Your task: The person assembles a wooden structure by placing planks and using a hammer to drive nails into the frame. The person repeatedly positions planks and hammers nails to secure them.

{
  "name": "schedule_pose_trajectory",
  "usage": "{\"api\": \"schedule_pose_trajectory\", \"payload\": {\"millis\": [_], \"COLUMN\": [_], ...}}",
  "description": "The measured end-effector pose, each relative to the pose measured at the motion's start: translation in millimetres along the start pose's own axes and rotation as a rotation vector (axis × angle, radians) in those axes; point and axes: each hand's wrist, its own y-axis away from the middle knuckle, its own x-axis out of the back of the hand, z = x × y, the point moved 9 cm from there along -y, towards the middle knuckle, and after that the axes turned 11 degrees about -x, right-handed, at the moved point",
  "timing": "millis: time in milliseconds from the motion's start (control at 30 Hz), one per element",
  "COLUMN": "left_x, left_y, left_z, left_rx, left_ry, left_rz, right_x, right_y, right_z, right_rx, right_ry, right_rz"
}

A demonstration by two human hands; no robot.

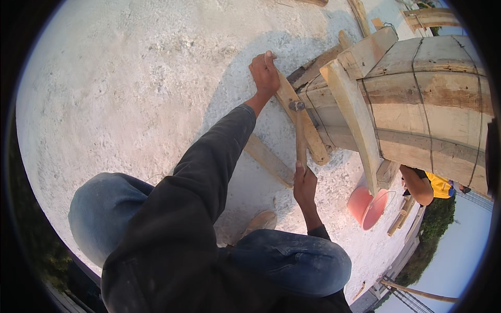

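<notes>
My right hand (pixel 305 183) is closed round the wooden handle of a hammer (pixel 301 136). The hammer's metal head is over a short wooden board (pixel 312 140), and I cannot tell whether it touches. At the board's far end, my left hand (pixel 264 74) grips the wood with the thumb raised. The board slants along the end of a wooden column form (pixel 399 107), whose planks are bound with several wire ties. A curved timber (pixel 355 120) crosses the form just right of the hammer.
Another plank (pixel 269 160) lies on the pale, rough floor (pixel 120 88) below my left forearm. A pink bucket (pixel 367 207) stands right of my right hand. Beyond it are loose timber pieces (pixel 401 216). Another person's arm (pixel 416 187) shows beneath the form.
</notes>
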Motion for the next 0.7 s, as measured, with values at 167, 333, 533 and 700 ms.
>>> {"api": "schedule_pose_trajectory", "payload": {"millis": [167,333,533,700], "left_x": [-5.3,-4.4,-3.8,-6.2], "left_y": [12.9,12.3,14.7,2.8], "left_z": [-11.2,-8.4,-9.0,0.9], "left_rx": [0.032,-0.002,-0.019,-0.179], "left_ry": [0.016,-0.013,0.005,-0.196], "left_rz": [-0.028,-0.013,-0.04,-0.097], "right_x": [63.2,35.5,17.6,21.2], "right_y": [46.3,6.5,33.1,159.0], "right_z": [-56.9,-65.6,33.1,143.3], "right_rx": [0.374,0.456,-0.12,-0.351], "right_ry": [-0.511,-0.44,-0.022,-0.096], "right_rz": [0.064,0.105,0.013,0.075]}}
